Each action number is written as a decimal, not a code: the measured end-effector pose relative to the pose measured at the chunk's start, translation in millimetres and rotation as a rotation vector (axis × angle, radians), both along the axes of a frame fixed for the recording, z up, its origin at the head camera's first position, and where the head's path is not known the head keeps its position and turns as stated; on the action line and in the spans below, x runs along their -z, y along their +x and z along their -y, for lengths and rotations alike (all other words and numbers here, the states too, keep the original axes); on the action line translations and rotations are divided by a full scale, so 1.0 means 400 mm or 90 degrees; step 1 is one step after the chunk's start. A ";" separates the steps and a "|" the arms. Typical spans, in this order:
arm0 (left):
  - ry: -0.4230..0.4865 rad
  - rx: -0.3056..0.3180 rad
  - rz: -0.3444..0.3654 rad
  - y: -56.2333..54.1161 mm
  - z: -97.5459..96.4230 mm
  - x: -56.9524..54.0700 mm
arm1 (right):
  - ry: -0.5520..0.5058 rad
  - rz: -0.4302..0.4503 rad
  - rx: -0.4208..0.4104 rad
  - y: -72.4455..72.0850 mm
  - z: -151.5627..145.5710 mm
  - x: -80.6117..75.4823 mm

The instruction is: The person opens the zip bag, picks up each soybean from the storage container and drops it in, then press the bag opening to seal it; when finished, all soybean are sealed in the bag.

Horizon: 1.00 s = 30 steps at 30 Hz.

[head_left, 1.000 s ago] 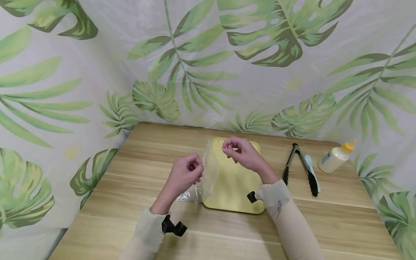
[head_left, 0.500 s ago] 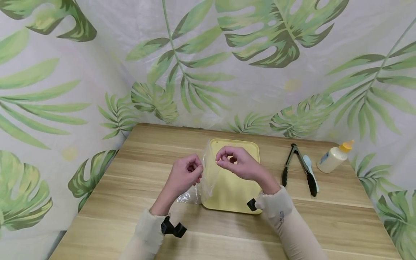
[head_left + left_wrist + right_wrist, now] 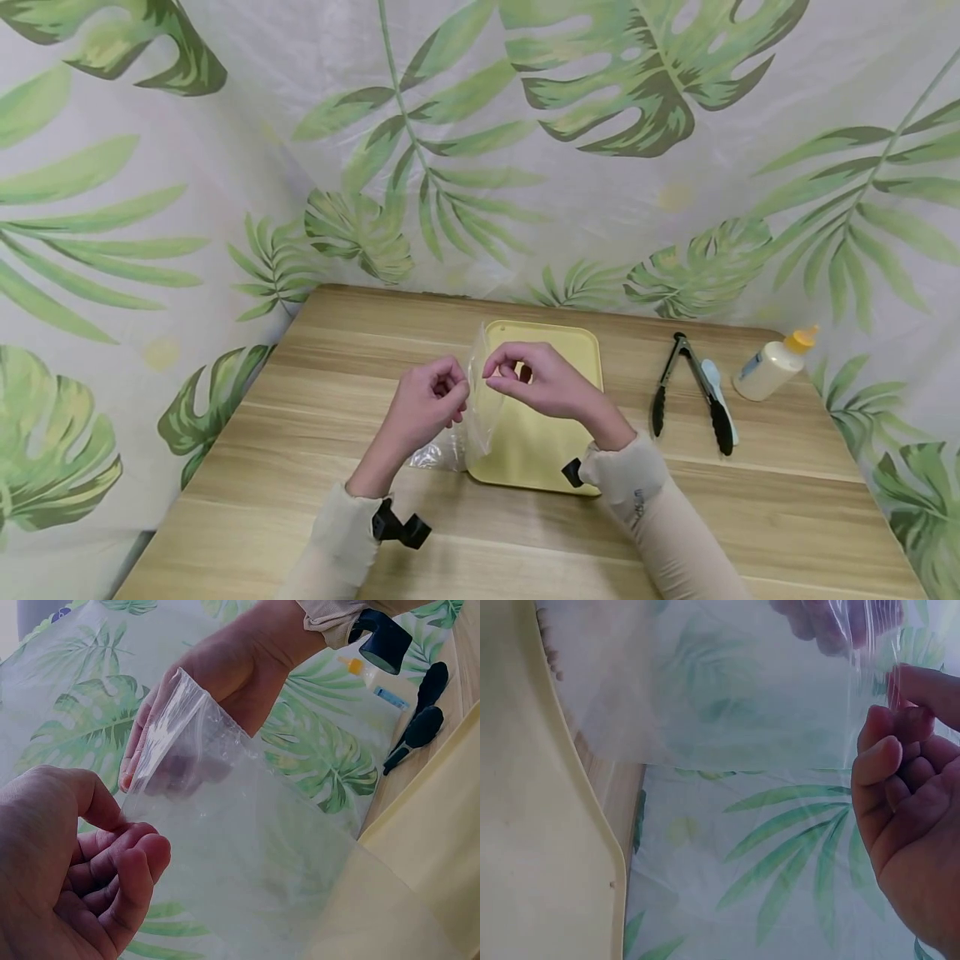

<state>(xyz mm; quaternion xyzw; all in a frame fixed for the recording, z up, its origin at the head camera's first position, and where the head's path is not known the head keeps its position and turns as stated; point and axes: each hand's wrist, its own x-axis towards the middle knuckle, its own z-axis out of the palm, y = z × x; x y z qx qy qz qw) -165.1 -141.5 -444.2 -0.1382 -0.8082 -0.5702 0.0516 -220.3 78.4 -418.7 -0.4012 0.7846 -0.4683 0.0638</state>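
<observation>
A clear plastic zip bag [image 3: 483, 408] stands on edge between the two hands, over the left side of a yellow tray [image 3: 536, 450]. My left hand [image 3: 431, 400] pinches a corner of its zip edge between thumb and forefinger, the other fingers curled. At the zip edge, my right hand [image 3: 551, 383] has thumb and forefinger brought together on the plastic, as the right wrist view shows. Through the bag [image 3: 277, 840] in the left wrist view, the right fingertips look blurred. Small brown bits [image 3: 549, 652] show near the bag's far end in the right wrist view.
Right of the tray lie tongs [image 3: 720, 417] with black tips, spread apart, beside a light blue spoon [image 3: 712, 375]. A bottle [image 3: 768, 369] with an orange nozzle cap stands farther right. A leaf-patterned sheet [image 3: 465, 125] hangs behind the wooden table [image 3: 322, 417].
My right hand has come left and nearer to me, toward the left hand and the bag's zip edge. My left hand has stayed in place with the bag.
</observation>
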 end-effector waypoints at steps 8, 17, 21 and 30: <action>0.005 -0.006 0.001 0.002 0.004 0.001 | -0.037 0.024 0.065 -0.016 -0.019 -0.016; 0.000 -0.020 -0.007 0.003 0.019 0.000 | -0.171 0.108 0.151 -0.113 -0.055 0.004; 0.001 -0.018 -0.008 0.002 0.024 0.000 | -0.191 0.154 0.234 -0.180 -0.061 0.065; 0.002 -0.020 -0.011 0.003 0.035 -0.001 | -0.135 0.214 0.369 -0.292 -0.033 0.260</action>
